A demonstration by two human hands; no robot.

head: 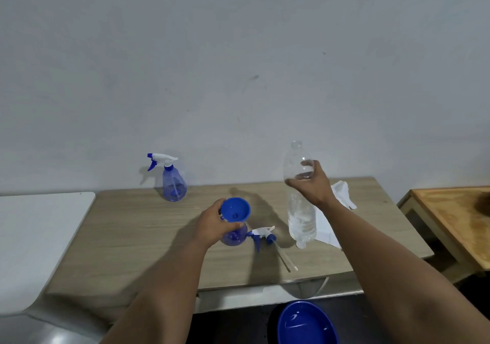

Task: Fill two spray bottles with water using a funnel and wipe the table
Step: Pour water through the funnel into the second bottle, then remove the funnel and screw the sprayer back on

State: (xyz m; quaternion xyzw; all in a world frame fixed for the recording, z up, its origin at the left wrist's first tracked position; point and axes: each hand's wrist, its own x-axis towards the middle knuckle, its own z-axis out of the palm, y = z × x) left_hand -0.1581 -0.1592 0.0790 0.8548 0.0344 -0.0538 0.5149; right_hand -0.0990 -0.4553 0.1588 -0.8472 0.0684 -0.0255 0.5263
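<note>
A blue funnel (235, 209) sits in the neck of an open blue spray bottle (234, 235) at the middle of the wooden table (132, 227). My left hand (212, 224) grips that bottle just under the funnel. My right hand (311, 183) holds a tall clear water bottle (301, 211) upright to the right of the funnel, uncapped and partly full. The removed spray head (262, 233) with its dip tube lies on the table between them. A second blue spray bottle (173, 182) with its trigger head on stands at the back left.
A white cloth (342, 192) lies on the table behind my right arm. A blue basin (306, 322) sits on the floor below the table's front edge. A white surface (39, 224) adjoins on the left, an orange-topped table (456, 219) on the right.
</note>
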